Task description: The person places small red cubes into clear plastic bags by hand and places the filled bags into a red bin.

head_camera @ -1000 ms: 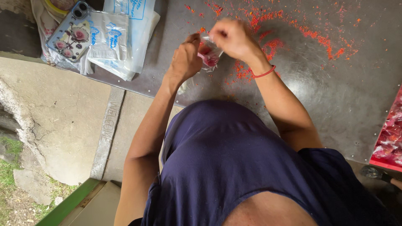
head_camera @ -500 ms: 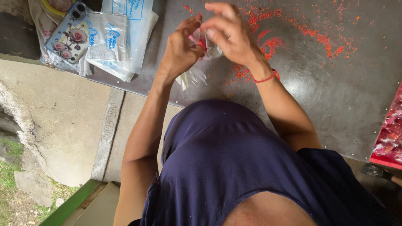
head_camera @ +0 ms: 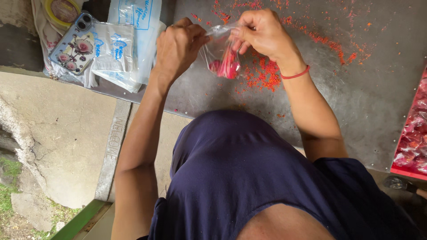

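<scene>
Grip: left hand (head_camera: 178,44) and right hand (head_camera: 262,33) fingers clamped on small clear bag (head_camera: 222,55) mouth.
Risk: red contents may spill onto bench (head_camera: 356,98) if either pinch slackens.

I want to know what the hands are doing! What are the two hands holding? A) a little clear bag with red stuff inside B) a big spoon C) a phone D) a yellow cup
A: the left hand and the right hand both pinch the top of a small clear bag with red pieces inside, above the grey table.
</scene>
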